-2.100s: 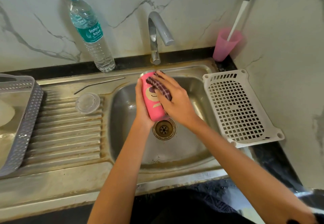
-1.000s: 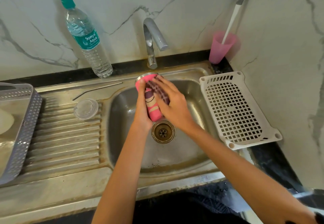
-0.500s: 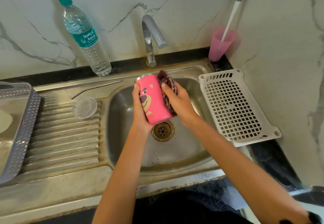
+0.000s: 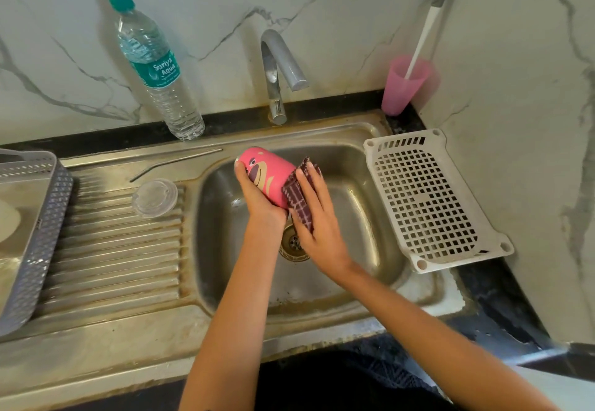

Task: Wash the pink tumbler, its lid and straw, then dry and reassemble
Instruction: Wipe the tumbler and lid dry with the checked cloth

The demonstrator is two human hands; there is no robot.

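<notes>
The tumbler (image 4: 269, 174) is no longer upright: our left hand (image 4: 257, 196) grips it tipped sideways over the sink (image 4: 360, 204) while our right hand (image 4: 318, 220), fingers flat, presses the pad (image 4: 299, 196) against its base, so we judge the outside nearly scrubbed — lid (image 4: 154, 197) and straw (image 4: 175, 163) wait left of both hands.

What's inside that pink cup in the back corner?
A white handle with a grey top stands tilted in the pink cup. Its lower end is hidden by the cup's side.
</notes>
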